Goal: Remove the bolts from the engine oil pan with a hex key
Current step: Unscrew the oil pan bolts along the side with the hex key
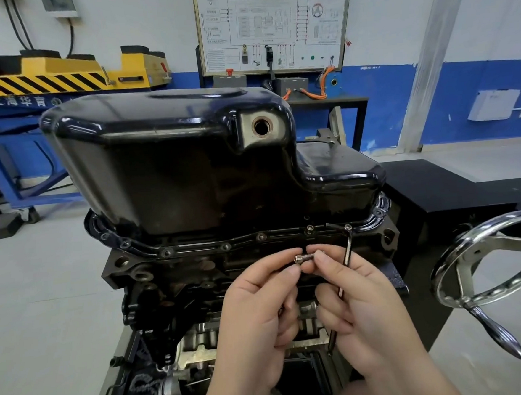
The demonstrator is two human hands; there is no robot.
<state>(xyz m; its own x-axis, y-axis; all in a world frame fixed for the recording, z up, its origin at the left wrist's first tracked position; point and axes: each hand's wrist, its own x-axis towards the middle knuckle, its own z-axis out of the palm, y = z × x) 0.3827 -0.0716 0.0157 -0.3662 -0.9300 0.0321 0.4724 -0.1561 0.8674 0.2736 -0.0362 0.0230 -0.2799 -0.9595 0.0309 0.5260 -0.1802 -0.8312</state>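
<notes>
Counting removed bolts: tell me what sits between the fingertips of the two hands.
Head view: a loose bolt, pinched at its ends by the left hand and the right hand.

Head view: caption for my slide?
Left hand and right hand pinch a freed bolt; right hand also holds the hex key.

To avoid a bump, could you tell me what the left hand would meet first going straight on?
The left hand pinches the bolt; beyond it, probably the engine block under the oil pan, though depth is unclear.
</notes>
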